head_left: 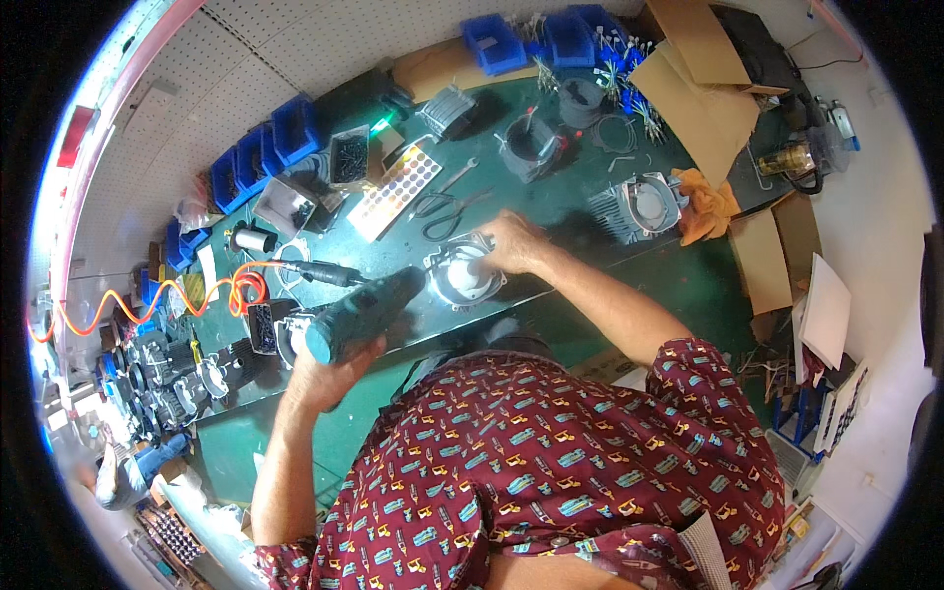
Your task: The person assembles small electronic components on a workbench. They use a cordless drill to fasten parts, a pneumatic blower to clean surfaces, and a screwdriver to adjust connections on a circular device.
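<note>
Teal power tool [369, 313] gripped in left hand [332, 382]; right hand [516, 244] holds silver housing [460, 279] at its far-right rim, tool just left.

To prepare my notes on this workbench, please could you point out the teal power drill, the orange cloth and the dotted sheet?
Teal power drill [366, 312]: head view, on the body.
Orange cloth [706, 205]: head view, on the crumpled middle.
Dotted sheet [395, 194]: head view, on its middle.
</note>
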{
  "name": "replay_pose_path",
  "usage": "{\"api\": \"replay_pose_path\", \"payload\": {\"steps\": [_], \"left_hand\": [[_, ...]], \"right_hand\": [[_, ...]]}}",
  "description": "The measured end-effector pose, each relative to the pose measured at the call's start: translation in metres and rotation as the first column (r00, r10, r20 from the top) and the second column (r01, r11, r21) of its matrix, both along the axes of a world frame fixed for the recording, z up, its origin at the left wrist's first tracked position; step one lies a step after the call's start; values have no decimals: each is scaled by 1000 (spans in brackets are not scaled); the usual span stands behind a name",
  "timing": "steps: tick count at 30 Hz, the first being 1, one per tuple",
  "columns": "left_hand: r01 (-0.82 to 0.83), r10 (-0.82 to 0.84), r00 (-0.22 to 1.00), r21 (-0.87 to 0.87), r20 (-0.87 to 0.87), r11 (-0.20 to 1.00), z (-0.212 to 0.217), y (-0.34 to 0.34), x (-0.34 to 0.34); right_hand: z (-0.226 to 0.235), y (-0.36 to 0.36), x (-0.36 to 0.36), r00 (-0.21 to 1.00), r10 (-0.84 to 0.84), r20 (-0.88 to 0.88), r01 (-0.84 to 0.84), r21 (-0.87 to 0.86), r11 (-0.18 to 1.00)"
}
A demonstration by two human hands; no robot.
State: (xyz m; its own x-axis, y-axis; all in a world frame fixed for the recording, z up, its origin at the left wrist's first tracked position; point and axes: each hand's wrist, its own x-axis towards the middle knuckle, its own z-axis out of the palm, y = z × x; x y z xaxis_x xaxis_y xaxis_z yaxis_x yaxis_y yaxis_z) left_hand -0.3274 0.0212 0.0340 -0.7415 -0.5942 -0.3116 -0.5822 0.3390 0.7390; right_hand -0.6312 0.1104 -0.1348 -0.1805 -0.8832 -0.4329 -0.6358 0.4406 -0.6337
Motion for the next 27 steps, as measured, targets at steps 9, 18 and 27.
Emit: {"api": "replay_pose_path", "payload": {"steps": [9,18,27], "left_hand": [[307,-236,896,-142,376,941,52,-48,-88],[413,-301,853,-199,426,889,55,-46,-97],[613,-371,717,-281,589,739,69,-11,-101]], "right_hand": [[1,0,7,997,19,-77,-20,-17,1000],[-6,-9,13,987,78,-140,-74,36,997],[10,-18,6,991,132,-20,-126,192,973]]}}
